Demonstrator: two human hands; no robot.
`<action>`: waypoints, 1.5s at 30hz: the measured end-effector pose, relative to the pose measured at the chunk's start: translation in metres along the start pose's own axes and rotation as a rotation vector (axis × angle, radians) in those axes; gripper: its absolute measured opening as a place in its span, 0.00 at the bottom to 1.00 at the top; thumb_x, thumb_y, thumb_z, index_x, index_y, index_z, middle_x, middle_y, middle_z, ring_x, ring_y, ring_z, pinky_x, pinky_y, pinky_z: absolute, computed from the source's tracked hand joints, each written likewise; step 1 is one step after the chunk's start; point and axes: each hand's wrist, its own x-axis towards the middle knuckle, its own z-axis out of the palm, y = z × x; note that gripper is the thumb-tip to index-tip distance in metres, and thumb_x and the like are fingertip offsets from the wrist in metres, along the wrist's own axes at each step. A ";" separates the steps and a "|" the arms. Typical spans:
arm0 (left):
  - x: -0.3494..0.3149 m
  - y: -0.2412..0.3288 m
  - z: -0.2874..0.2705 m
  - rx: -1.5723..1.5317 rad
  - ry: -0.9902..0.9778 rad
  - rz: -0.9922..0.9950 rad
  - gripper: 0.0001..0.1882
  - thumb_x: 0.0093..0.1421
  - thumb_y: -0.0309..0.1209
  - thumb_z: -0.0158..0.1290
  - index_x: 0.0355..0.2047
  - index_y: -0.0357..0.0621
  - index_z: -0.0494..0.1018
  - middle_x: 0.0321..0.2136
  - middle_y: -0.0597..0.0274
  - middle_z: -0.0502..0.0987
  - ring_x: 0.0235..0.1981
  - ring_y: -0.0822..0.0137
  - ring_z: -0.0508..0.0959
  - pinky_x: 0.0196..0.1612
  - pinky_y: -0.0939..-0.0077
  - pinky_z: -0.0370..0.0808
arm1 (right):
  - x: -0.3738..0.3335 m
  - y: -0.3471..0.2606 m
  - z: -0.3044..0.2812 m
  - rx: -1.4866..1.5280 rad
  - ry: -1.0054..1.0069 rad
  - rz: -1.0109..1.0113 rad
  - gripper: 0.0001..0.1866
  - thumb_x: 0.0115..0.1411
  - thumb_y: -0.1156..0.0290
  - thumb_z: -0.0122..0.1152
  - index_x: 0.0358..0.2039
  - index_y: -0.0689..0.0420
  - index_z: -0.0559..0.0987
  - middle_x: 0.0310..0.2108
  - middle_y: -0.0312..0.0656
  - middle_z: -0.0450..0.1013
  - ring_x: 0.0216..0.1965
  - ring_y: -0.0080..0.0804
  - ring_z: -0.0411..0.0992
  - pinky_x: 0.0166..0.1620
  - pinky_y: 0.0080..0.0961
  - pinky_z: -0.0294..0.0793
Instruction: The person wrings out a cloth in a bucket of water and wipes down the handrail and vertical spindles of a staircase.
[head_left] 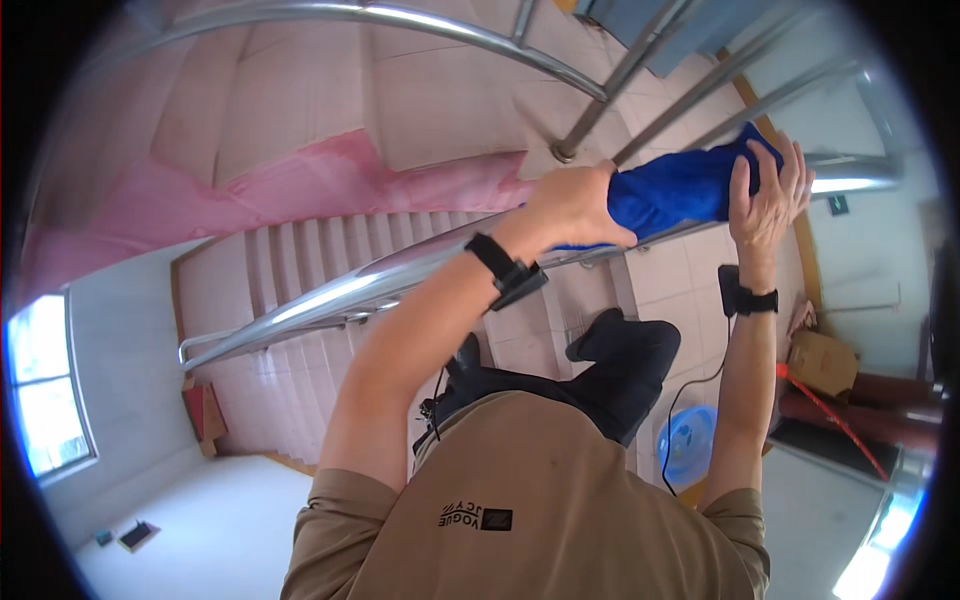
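Note:
A blue cloth lies over the shiny metal handrail of a staircase, bunched around it between my two hands. My left hand is closed on the cloth's left end, with the thumb along its lower edge. At the other end, my right hand curls its fingers over the cloth and the rail from above. Both wrists wear black straps with small devices, and a thin cable hangs from the right one. The rail's underside is hidden by the cloth and hands.
Metal balusters rise beyond the rail. Pinkish stairs descend to the left. A blue basin stands on the floor beside my legs, near a cardboard box and dark red pipes. A window is at far left.

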 end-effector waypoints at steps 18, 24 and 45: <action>0.049 0.005 -0.016 -0.819 -0.853 -0.051 0.39 0.49 0.34 0.69 0.62 0.41 0.69 0.47 0.60 0.79 0.45 0.67 0.78 0.54 0.71 0.75 | -0.063 -0.028 0.010 0.361 0.154 0.361 0.26 0.66 0.71 0.50 0.65 0.58 0.70 0.68 0.56 0.59 0.73 0.56 0.51 0.72 0.55 0.45; 0.005 -0.018 -0.012 -0.249 -0.256 0.166 0.39 0.45 0.40 0.70 0.57 0.36 0.72 0.45 0.46 0.82 0.47 0.57 0.82 0.52 0.65 0.77 | -0.100 -0.099 -0.008 0.302 -0.039 0.631 0.34 0.63 0.74 0.55 0.69 0.66 0.60 0.69 0.63 0.55 0.69 0.61 0.55 0.69 0.50 0.55; 0.070 0.099 0.047 0.101 0.091 0.459 0.46 0.47 0.37 0.69 0.64 0.38 0.58 0.51 0.39 0.73 0.53 0.38 0.74 0.52 0.48 0.73 | -0.043 -0.047 0.016 1.554 0.361 1.198 0.18 0.65 0.65 0.54 0.46 0.69 0.76 0.40 0.41 0.76 0.45 0.27 0.72 0.51 0.27 0.73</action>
